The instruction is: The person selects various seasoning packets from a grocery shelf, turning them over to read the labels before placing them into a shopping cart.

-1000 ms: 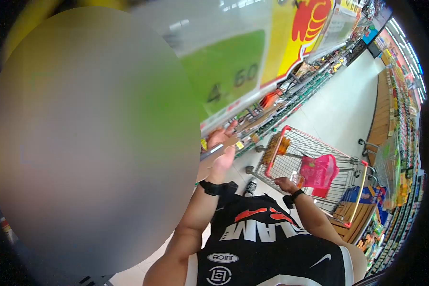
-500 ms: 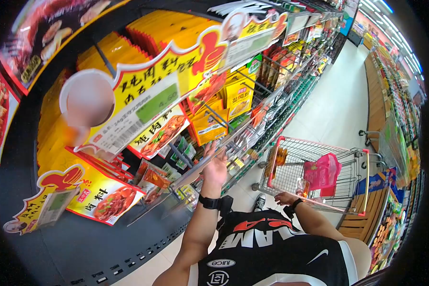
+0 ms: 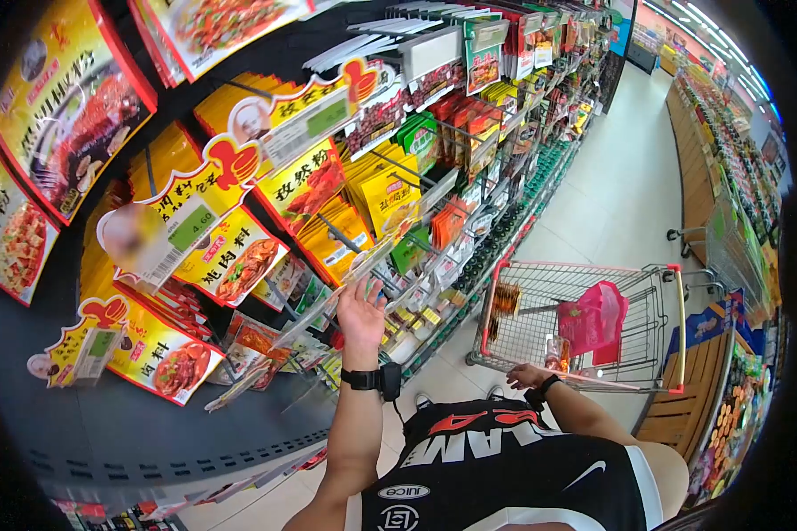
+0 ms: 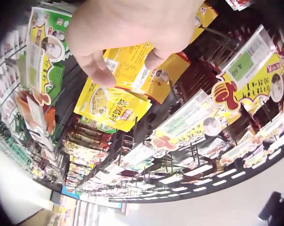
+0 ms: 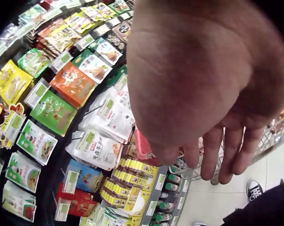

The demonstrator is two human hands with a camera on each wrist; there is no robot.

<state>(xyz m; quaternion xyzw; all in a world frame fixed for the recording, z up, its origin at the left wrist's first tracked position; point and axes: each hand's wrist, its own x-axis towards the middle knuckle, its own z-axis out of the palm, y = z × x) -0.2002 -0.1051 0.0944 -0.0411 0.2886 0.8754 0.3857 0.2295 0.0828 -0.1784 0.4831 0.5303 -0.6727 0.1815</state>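
Observation:
My left hand [image 3: 361,317] is raised at the front of the spice rack, palm up, its fingers loosely extended just below some yellow seasoning packets [image 3: 335,241]. In the left wrist view, its bent fingertips overlap a yellow packet [image 4: 109,109] that hangs with others behind it. No packet shows in its palm in the head view. Low by my side, my right hand [image 3: 528,377] hangs with relaxed fingers near the shopping cart [image 3: 527,356]; the right wrist view shows those fingers pointing down, holding nothing. A pink bag [image 3: 593,320] and a clear pack with orange-brown contents [image 3: 557,353] lie in the cart.
Price cards [image 3: 190,228] stick out from the rack in front of the hanging packets. A row of green-capped bottles [image 5: 166,205] lines the lower shelf. Pale aisle floor [image 3: 607,190] runs ahead beside the cart, with wooden display stands [image 3: 695,354] on the right.
The head view has drawn back from a price card that filled much of it, showing more of the rack. The left hand now appears farther left and lower; the right hand hangs beside the cart.

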